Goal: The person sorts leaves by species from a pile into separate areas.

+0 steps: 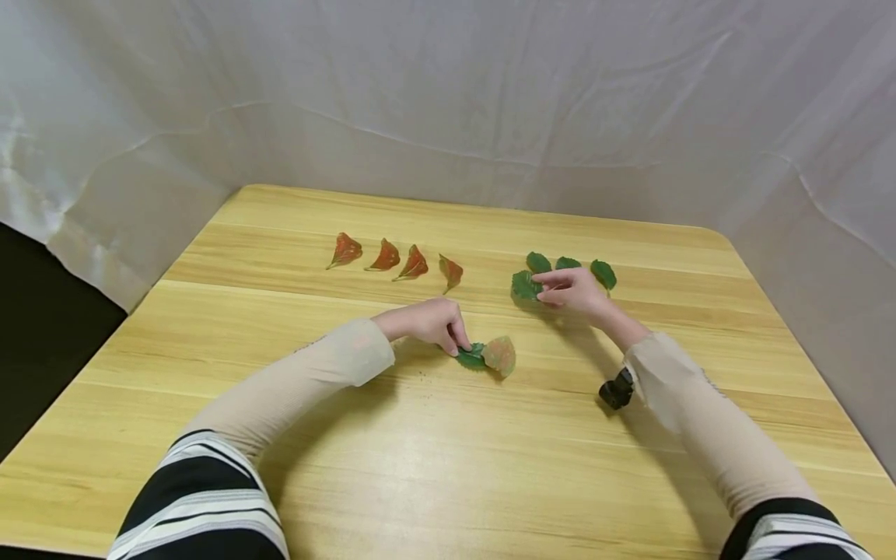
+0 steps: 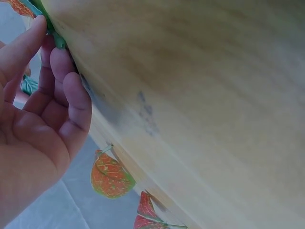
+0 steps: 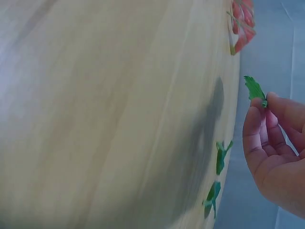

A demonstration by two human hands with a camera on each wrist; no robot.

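My left hand (image 1: 435, 320) pinches a green leaf (image 1: 472, 357) between thumb and fingers, low over the middle of the table. A pale orange-green leaf (image 1: 500, 356) adjoins its right end, overlapping it in the head view. In the left wrist view, the pinched leaf's green edge (image 2: 58, 40) shows at the fingertips. Farther right and back, my right hand (image 1: 575, 292) holds another green leaf (image 1: 525, 285) by its end. The right wrist view shows this leaf (image 3: 254, 88) raised off the table, between thumb and fingertips.
Several red-orange leaves (image 1: 386, 255) lie in a row at the back left of the wooden table (image 1: 448, 482). Green leaves (image 1: 603, 274) lie behind and beside my right hand. A small black device (image 1: 617, 389) is at the right cuff. Pale curtains (image 1: 448, 101) surround the table.
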